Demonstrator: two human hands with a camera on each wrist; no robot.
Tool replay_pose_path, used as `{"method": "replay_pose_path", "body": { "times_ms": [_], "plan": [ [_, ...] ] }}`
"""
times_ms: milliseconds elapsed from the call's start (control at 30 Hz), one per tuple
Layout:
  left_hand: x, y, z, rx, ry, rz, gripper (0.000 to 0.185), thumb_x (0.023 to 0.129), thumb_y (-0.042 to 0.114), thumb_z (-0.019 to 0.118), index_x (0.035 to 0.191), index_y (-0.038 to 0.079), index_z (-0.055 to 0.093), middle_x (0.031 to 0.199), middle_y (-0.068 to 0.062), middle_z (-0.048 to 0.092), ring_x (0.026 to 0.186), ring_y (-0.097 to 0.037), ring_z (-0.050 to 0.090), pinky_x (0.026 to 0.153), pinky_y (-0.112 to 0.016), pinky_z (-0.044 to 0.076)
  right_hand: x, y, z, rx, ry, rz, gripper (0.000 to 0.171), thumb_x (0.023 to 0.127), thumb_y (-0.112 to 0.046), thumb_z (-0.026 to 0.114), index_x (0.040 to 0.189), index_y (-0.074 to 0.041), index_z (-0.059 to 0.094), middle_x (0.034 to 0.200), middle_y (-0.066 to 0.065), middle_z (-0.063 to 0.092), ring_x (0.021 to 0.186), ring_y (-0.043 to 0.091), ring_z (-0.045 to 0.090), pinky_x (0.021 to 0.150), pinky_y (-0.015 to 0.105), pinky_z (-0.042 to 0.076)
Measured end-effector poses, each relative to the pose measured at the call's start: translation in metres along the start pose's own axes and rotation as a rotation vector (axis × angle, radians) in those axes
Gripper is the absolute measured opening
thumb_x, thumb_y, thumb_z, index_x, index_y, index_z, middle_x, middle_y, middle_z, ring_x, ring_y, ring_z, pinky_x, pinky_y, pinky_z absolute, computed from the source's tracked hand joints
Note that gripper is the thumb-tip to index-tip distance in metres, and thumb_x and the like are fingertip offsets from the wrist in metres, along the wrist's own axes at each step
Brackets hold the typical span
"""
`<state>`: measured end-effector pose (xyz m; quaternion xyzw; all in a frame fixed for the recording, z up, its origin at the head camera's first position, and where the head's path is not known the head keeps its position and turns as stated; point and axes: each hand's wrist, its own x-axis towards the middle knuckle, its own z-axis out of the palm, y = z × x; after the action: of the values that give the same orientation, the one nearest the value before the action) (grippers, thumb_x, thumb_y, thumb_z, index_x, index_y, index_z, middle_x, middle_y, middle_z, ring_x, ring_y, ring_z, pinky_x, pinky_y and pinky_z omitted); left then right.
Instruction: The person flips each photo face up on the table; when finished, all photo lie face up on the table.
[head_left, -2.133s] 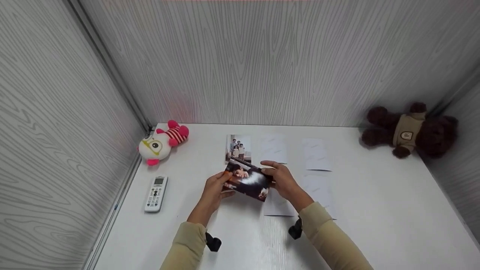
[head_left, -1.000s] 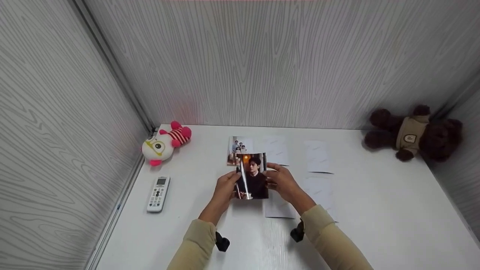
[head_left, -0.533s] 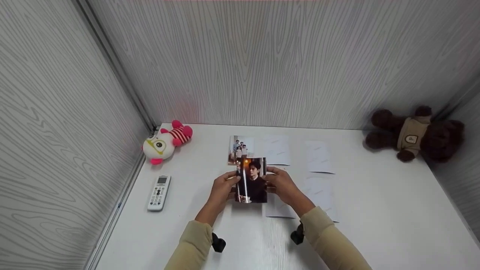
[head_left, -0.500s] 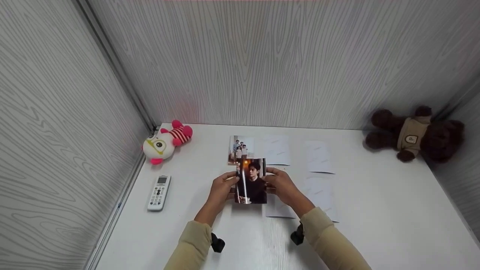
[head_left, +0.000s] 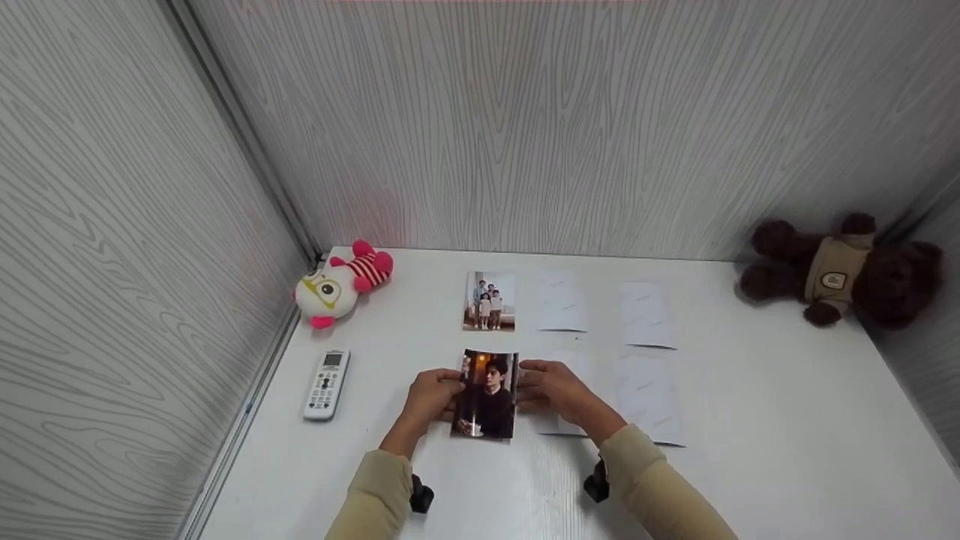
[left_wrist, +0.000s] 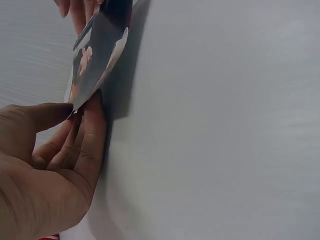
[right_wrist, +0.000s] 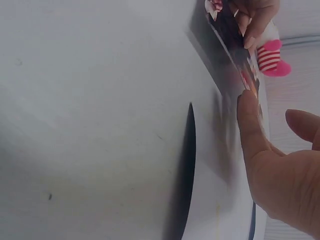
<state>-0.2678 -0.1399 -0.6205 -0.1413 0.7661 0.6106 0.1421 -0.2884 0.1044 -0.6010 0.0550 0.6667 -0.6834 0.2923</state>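
A glossy photo of a dark-haired person in a dark top is between my two hands, low over the white table. My left hand pinches its left edge; in the left wrist view the thumb lies on the picture side, fingers beneath. My right hand is at the opposite edge. Its thumb stands off the photo in the right wrist view, while a nearly straight finger touches the edge. Beyond, a family photo lies face up.
Several white rectangular sheets lie in two rows, including one at the back and one at front right. A white remote control and a pink-and-white plush toy are at left. A brown teddy bear lies at back right.
The photo turned from sideways to upright, then came down toward the person, uncovering the family photo. My right thumb has let go of its edge; the left hand still holds on.
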Motion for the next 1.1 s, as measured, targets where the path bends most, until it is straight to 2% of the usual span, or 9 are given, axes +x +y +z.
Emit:
{"method": "replay_pose_path", "body": {
  "times_ms": [133,333,400,467,567,667,767,933,1100],
  "plan": [
    [-0.003,0.002,0.000,0.130,0.053,0.037,0.029,0.092,0.013,0.069,0.119,0.003,0.071,0.085,-0.006,0.072,0.061,-0.013,0.063,0.051,-0.027,0.057,-0.003,0.000,-0.004,-0.044,0.013,0.018,0.054,0.103,-0.015,0.054,0.152,0.002,0.039,0.132,0.024,0.064,0.099,0.025,0.072,0.084,0.037,0.062],
    [-0.004,0.011,-0.005,0.327,0.142,0.025,0.021,0.094,0.022,0.068,0.108,0.008,0.073,0.073,-0.003,0.068,0.055,-0.013,0.061,0.045,-0.026,0.053,-0.005,-0.007,-0.018,-0.057,0.031,-0.012,0.051,0.106,-0.018,0.051,0.152,0.000,0.040,0.134,0.026,0.062,0.104,0.028,0.072,0.088,0.038,0.061],
    [-0.002,0.015,-0.008,0.423,0.194,0.058,0.021,0.094,0.026,0.067,0.107,0.011,0.075,0.077,-0.003,0.071,0.059,-0.015,0.063,0.048,-0.028,0.052,-0.003,-0.010,-0.026,-0.052,0.051,-0.033,0.049,0.107,-0.018,0.050,0.152,0.000,0.041,0.135,0.026,0.061,0.107,0.029,0.071,0.089,0.037,0.061],
    [0.003,0.020,-0.008,0.478,0.246,0.127,0.022,0.094,0.028,0.067,0.106,0.013,0.076,0.084,-0.005,0.075,0.067,-0.016,0.067,0.056,-0.032,0.054,-0.002,-0.015,-0.035,-0.045,0.086,-0.048,0.047,0.108,-0.019,0.048,0.151,-0.001,0.043,0.136,0.026,0.060,0.109,0.029,0.070,0.091,0.035,0.060],
    [0.010,0.034,-0.002,0.410,0.259,0.223,0.022,0.095,0.026,0.067,0.108,0.011,0.077,0.095,-0.007,0.078,0.077,-0.019,0.071,0.065,-0.032,0.055,-0.002,-0.021,-0.049,-0.030,0.143,-0.066,0.046,0.109,-0.021,0.046,0.151,-0.003,0.044,0.139,0.024,0.059,0.115,0.029,0.068,0.092,0.033,0.059],
    [0.017,0.052,0.012,0.253,0.185,0.251,0.026,0.097,0.023,0.066,0.116,0.007,0.074,0.103,-0.012,0.077,0.085,-0.024,0.074,0.070,-0.031,0.056,-0.002,-0.028,-0.064,0.002,0.187,-0.077,0.046,0.110,-0.023,0.044,0.152,-0.003,0.042,0.142,0.024,0.056,0.121,0.029,0.064,0.098,0.034,0.057],
    [0.024,0.072,0.028,0.108,0.082,0.201,0.033,0.101,0.023,0.062,0.128,0.005,0.068,0.116,-0.017,0.073,0.103,-0.031,0.072,0.083,-0.037,0.059,-0.001,-0.039,-0.077,0.031,0.227,-0.077,0.047,0.110,-0.022,0.043,0.153,-0.002,0.040,0.146,0.024,0.052,0.123,0.027,0.062,0.103,0.034,0.054],
    [0.042,0.102,0.061,-0.120,-0.014,0.108,0.042,0.103,0.023,0.056,0.141,0.004,0.057,0.134,-0.021,0.063,0.122,-0.035,0.063,0.099,-0.040,0.057,0.007,-0.055,-0.094,0.084,0.306,-0.067,0.049,0.110,-0.021,0.040,0.156,-0.003,0.035,0.151,0.022,0.047,0.126,0.026,0.055,0.111,0.036,0.047],
    [0.058,0.111,0.088,-0.193,-0.039,0.067,0.049,0.105,0.022,0.053,0.148,0.000,0.048,0.147,-0.022,0.053,0.135,-0.037,0.054,0.106,-0.038,0.052,0.018,-0.060,-0.103,0.100,0.369,-0.060,0.051,0.109,-0.019,0.040,0.157,-0.003,0.033,0.155,0.020,0.041,0.136,0.030,0.047,0.116,0.039,0.043]
  ]
}}
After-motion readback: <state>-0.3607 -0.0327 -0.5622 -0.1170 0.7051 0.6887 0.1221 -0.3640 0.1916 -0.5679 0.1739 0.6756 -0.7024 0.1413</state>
